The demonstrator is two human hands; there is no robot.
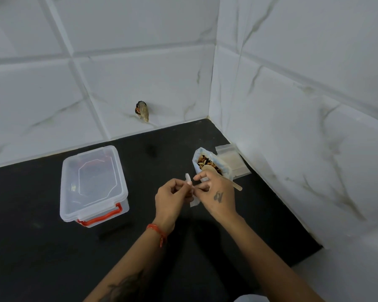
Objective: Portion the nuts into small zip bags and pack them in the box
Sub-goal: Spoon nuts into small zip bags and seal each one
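Opening a small clear plastic zip bag point(189, 188), right of the lidded clear plastic box point(93, 184).
Left hand point(169, 200) and right hand point(216, 192) both pinched its mouth; best to part lips evenly before scooping nuts point(207, 163).

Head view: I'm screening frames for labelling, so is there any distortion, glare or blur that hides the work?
Head view: wide-angle bending curves the tile joints and the counter edge; soft, even light, faint sheen on the box lid, no harsh glare; the small zip bag between left hand and right hand is pale, mostly hidden by the fingers.
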